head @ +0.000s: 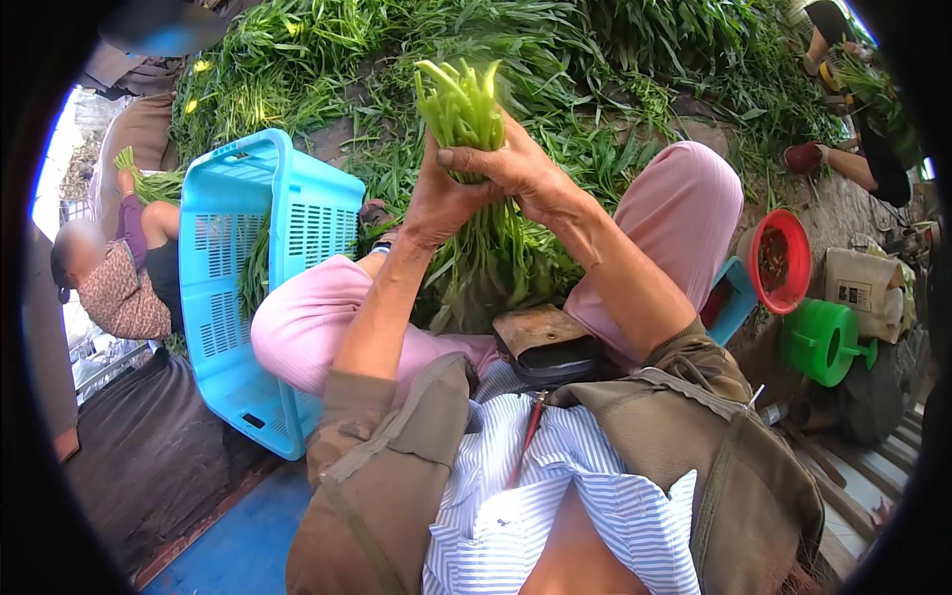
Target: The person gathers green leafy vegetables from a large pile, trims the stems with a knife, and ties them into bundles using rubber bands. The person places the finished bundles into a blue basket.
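A bunch of leafy greens with pale cut stems, possibly water spinach (462,111), is held up in front of me. The stem ends point away from me and the leaves hang down between my knees. My left hand (448,199) wraps the bunch from the left, below the stem ends. Around the same part closes my right hand (513,165), its thumb lying across the stems. The palms and some fingers are hidden behind the bunch and each other. More loose greens (520,37) cover the ground beyond my hands.
At my left a light-blue plastic basket (278,223) lies on its side, some greens inside. Another person (123,301) sits beyond it, holding greens. On the right are a red bowl (802,262), a green watering can (817,342), a bag (863,290) and another person's leg (851,167).
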Demonstrator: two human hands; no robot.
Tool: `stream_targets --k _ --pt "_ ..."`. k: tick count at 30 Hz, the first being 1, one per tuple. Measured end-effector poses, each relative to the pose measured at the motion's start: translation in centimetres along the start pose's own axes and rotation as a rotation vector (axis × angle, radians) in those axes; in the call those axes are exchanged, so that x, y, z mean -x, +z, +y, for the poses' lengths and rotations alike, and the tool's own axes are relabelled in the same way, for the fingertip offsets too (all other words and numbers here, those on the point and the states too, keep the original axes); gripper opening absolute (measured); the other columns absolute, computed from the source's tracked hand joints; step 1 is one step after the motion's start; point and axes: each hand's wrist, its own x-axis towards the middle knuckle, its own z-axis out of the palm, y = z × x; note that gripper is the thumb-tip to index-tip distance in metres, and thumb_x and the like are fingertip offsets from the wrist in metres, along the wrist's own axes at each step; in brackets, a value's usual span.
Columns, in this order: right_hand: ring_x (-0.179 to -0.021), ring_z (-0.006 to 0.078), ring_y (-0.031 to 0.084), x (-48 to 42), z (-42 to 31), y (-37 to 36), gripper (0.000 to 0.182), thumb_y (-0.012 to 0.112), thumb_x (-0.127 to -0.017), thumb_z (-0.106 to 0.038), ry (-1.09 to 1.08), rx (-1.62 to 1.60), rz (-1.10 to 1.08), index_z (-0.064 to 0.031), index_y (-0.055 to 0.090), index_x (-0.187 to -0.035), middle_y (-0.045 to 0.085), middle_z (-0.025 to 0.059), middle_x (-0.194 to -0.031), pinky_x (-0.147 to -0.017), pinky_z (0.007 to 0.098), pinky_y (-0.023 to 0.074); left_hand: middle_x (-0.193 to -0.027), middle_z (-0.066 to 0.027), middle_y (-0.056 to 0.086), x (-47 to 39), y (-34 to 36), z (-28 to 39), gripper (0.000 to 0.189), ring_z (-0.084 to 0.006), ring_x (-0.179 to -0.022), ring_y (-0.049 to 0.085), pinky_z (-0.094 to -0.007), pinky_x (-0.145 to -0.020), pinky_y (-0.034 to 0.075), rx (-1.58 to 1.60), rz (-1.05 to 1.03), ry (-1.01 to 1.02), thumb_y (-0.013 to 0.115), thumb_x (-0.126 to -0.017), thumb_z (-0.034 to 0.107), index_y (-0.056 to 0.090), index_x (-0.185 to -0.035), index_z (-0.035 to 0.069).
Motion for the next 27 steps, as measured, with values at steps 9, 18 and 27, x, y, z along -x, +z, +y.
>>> stream_targets --k 9,18,27 --pt "-0.111 0.0273 0.049 -0.2 0.5 -1.3 0.077 0.083 -0.071 -0.034 -0.48 0.858 0.335 0.0015 0.048 -0.129 0.053 0.0167 -0.112 -0.095 0.0363 0.042 -0.091 -0.0047 0.065 0.4 -1.5 -0.3 0.043 -0.0125 -0.077 0.063 -0.0265 -0.068 0.053 0.44 0.053 -0.132 0.074 -0.073 0.004 0.058 -0.113 0.002" --pt "-0.066 0.0068 0.054 -2.7 0.0 0.5 0.015 0.07 -0.085 -0.005 -0.314 0.339 0.227 0.0016 0.06 -0.095 0.061 0.0012 -0.076 -0.061 0.0225 0.048 -0.091 -0.0051 0.063 0.5 -2.1 0.4 0.044 -0.0141 -0.076 0.063 -0.0277 -0.066 0.053 0.5 0.023 -0.175 0.074 -0.071 0.005 0.058 -0.112 0.0" --pt "-0.064 0.0041 0.052 -2.7 1.1 2.6 0.015 0.071 -0.085 -0.006 -0.309 0.359 0.267 -0.0012 0.057 -0.085 0.059 -0.0004 -0.073 -0.059 0.02 0.0459 -0.098 -0.0058 0.063 0.6 -2.0 0.7 0.05 -0.0148 -0.087 0.063 -0.0276 -0.076 0.053 0.593 0.04 -0.142 0.076 -0.069 0.007 0.057 -0.115 -0.002"
